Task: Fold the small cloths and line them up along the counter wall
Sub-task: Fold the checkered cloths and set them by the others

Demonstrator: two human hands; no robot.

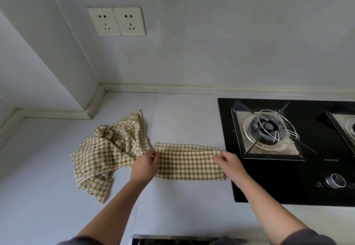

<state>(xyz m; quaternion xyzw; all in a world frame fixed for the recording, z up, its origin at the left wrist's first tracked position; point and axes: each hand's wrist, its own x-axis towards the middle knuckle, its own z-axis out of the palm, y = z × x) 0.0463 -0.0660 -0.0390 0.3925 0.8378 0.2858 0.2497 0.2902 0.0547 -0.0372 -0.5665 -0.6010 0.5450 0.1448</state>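
A checked beige-and-green cloth (189,163) lies on the white counter (182,206) as a wide strip, its near layer folded over the far one. My left hand (145,165) pinches its left end and my right hand (229,163) pinches its right end, both at the top layer's edge. A heap of crumpled checked cloths (107,152) of the same pattern sits just left of my left hand, spread toward the counter's inner corner.
A black gas hob (288,185) with a burner (269,127) and a knob (335,180) borders the cloth on the right. The back wall's upstand (192,88) runs behind, with two sockets (116,22) above. A wall column (57,72) juts out at the left.
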